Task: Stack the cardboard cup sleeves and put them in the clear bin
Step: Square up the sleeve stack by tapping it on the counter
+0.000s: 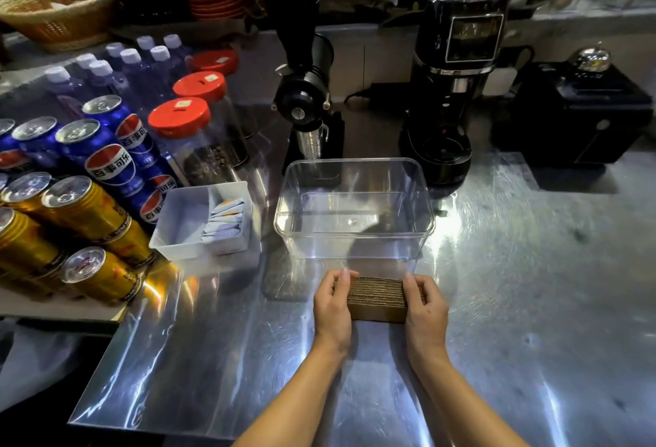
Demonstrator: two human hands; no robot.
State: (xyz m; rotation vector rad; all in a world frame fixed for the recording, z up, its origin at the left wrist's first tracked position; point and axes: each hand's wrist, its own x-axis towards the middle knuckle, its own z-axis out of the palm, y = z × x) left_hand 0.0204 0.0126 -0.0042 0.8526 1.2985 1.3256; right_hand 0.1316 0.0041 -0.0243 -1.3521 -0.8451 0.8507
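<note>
A stack of brown cardboard cup sleeves [378, 299] stands on edge on the steel counter, just in front of the clear bin [355, 230]. My left hand [333, 308] presses against the stack's left end and my right hand [424, 311] against its right end, so the stack is squeezed between them. The bin is a clear rectangular tub with nothing inside it. It sits a short way behind my hands.
A white tray [184, 223] with paper sachets sits left of the bin. Blue and gold drink cans [88, 198], red-lidded jars [188, 134] and water bottles crowd the left. Two black coffee grinders [309, 102] [451, 91] and a black box [575, 116] stand behind.
</note>
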